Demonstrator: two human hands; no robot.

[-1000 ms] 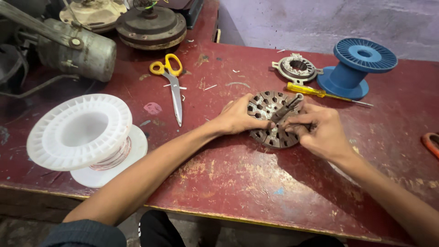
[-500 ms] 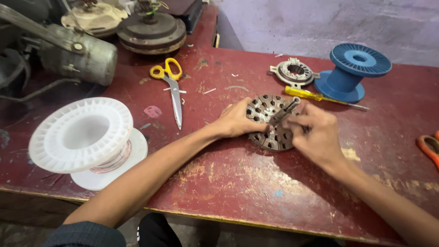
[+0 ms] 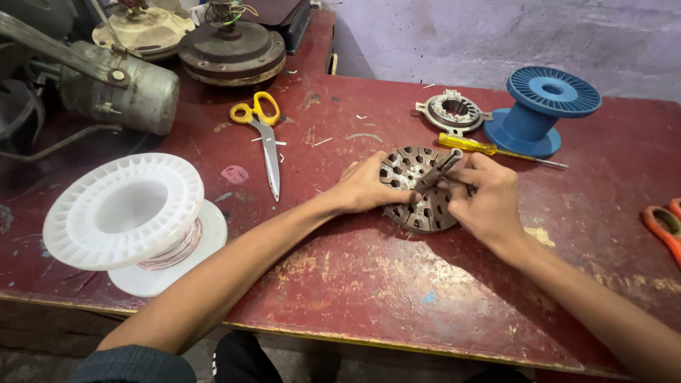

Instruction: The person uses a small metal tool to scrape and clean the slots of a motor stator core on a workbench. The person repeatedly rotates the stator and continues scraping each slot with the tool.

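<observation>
A round slotted metal motor core (image 3: 417,206) lies flat on the worn red table (image 3: 369,284). My left hand (image 3: 365,188) grips its left rim and holds it down. My right hand (image 3: 482,198) is closed around a thin dark metal tool (image 3: 438,169) that lies slanted across the top of the core, its tip pointing up and right. The core's right edge is hidden under my right hand.
Yellow-handled scissors (image 3: 264,135) lie left of the core. A yellow-handled screwdriver (image 3: 489,149), a small wound stator (image 3: 454,111) and a blue spool (image 3: 540,106) sit behind it. A white spool of copper wire (image 3: 131,216) stands front left. Old motors (image 3: 230,50) crowd the back left. Orange handles (image 3: 663,223) show at the right edge.
My hands stay on the core; the right hand has shifted slightly with the tool. The view has drifted a little, little else differs.
</observation>
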